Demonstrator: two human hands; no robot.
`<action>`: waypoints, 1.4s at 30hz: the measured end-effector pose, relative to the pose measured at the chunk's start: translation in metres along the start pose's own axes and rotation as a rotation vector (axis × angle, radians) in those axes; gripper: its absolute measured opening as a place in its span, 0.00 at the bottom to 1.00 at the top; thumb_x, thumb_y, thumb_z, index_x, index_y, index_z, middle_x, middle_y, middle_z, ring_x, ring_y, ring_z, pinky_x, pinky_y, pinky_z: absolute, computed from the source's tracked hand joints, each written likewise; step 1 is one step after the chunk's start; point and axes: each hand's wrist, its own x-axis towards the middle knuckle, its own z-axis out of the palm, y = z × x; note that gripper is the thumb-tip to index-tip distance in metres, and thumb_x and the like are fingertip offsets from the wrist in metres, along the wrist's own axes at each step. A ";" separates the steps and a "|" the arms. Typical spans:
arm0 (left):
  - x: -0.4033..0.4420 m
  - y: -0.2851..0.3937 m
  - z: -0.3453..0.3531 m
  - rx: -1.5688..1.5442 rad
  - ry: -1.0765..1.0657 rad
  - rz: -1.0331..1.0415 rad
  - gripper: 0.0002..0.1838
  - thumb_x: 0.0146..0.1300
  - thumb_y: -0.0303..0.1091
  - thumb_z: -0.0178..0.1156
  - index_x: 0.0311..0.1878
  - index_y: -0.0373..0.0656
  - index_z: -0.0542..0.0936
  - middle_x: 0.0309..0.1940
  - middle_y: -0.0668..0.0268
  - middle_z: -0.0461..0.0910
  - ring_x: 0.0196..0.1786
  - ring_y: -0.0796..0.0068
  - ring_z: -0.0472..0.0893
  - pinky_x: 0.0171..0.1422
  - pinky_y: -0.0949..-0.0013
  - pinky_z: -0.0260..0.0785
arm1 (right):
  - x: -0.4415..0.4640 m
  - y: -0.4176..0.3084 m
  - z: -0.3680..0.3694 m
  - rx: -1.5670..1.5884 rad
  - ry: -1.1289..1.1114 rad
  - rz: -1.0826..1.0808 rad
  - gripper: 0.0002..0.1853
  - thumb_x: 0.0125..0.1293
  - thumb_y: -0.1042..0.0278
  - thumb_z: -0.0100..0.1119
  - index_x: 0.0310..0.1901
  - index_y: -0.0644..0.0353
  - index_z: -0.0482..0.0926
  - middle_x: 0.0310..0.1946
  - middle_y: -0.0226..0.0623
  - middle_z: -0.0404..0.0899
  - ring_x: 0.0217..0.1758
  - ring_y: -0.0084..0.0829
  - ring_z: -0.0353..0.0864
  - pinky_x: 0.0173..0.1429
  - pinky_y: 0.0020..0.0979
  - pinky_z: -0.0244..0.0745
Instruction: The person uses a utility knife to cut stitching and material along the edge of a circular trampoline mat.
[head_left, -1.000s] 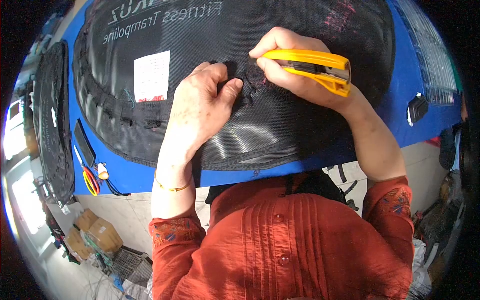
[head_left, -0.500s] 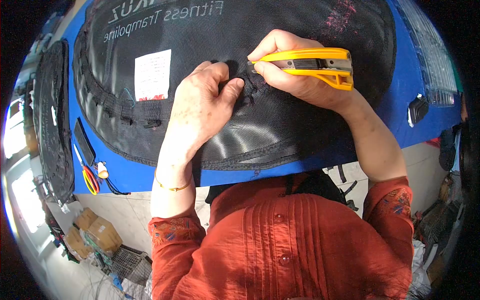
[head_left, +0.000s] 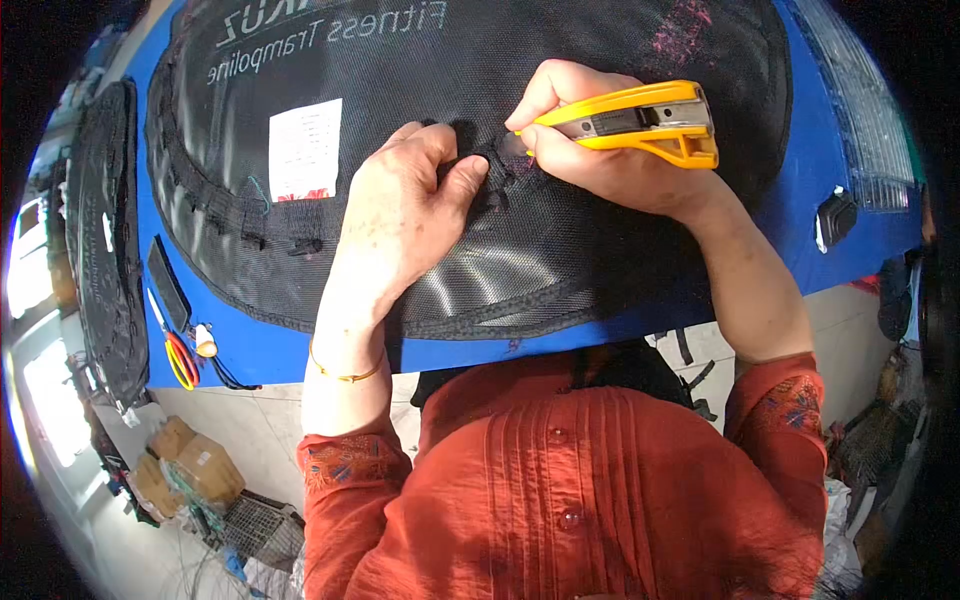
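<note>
A round black mesh trampoline mat (head_left: 610,250), lettered "Fitness Trampoline", is spread in front of me. My left hand (head_left: 400,210) is closed at its middle, thumb and fingers gripping a piece of black webbing strap (head_left: 497,180) attached to the mat. My right hand (head_left: 615,170) grips a yellow utility knife (head_left: 690,145). The knife's tip end points left, close to the strap and the left thumb. Exactly where the blade touches is hard to make out. A white printed paper (head_left: 305,150) lies on the mat, left of my left hand.
The mat rests on a blue table (head_left: 260,350). Scissors (head_left: 178,350) and a dark flat bar (head_left: 170,285) lie at the left. A black folded item (head_left: 106,230) stands farther left. Clear plastic strips (head_left: 862,120) and a small black piece (head_left: 836,220) are at the right.
My right hand and the knife have shifted slightly right, and the knife has tilted, its back end lower and its tip further from my left hand. My left hand stays in place.
</note>
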 end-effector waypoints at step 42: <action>0.000 -0.002 -0.002 0.009 -0.025 -0.028 0.15 0.61 0.36 0.71 0.36 0.34 0.77 0.33 0.52 0.78 0.34 0.53 0.81 0.39 0.57 0.72 | 0.001 -0.006 -0.006 0.098 -0.077 0.100 0.04 0.64 0.71 0.63 0.39 0.58 0.79 0.32 0.36 0.83 0.35 0.33 0.86 0.42 0.32 0.79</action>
